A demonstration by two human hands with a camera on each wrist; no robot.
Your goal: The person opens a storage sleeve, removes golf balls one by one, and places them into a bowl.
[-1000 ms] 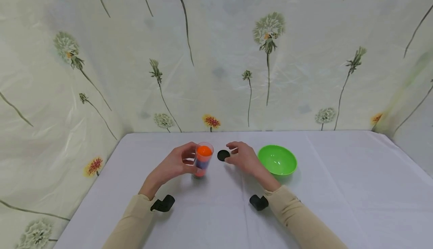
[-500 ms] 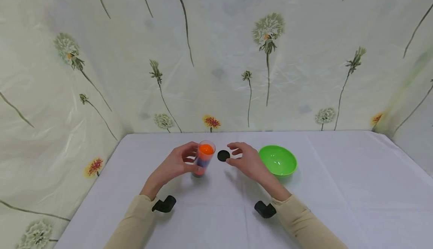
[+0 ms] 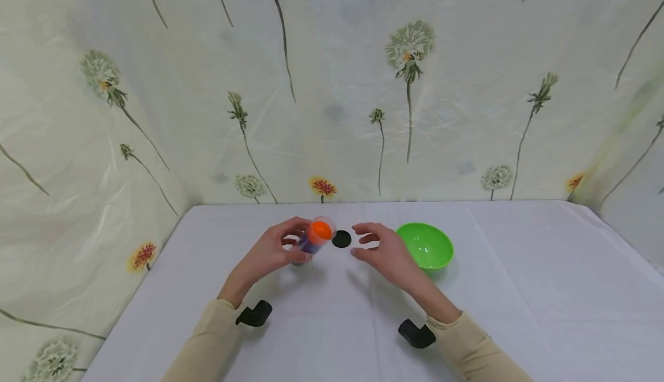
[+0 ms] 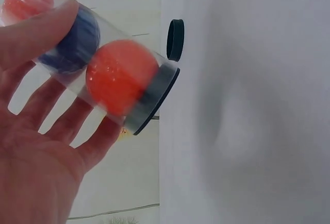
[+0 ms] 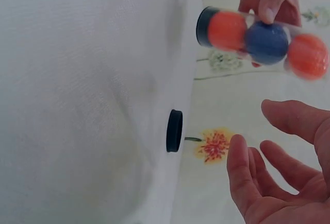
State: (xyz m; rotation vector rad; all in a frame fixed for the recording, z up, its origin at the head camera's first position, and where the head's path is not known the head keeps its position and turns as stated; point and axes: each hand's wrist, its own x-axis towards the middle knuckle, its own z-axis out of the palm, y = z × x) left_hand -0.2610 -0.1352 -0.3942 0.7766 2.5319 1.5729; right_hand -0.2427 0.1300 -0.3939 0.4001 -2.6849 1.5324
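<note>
My left hand [image 3: 277, 248] grips a clear plastic tube [image 4: 116, 74] around its middle, thumb on the near side. Inside it sit an orange ball [image 4: 121, 77], a dark blue ball [image 5: 266, 42] and a second orange ball [image 5: 308, 56] at the uncapped end. A black cap closes the tube's bottom. The tube is held off the table and leans to the right. My right hand [image 3: 386, 251] hovers to the right of it with fingers apart and loosely bent, holding nothing. Between the hands a round black lid [image 3: 341, 239] lies on the table.
A bright green bowl [image 3: 425, 246] stands on the white-clothed table [image 3: 519, 290], just right of my right hand. Behind the table hangs a curtain with printed dandelions [image 3: 410, 48]. A black wrist mount [image 3: 254, 313] shows at my left sleeve.
My left hand has tipped the tube further to the right, its open end shifting toward the lid. My right hand has drawn back slightly to the right, away from the lid.
</note>
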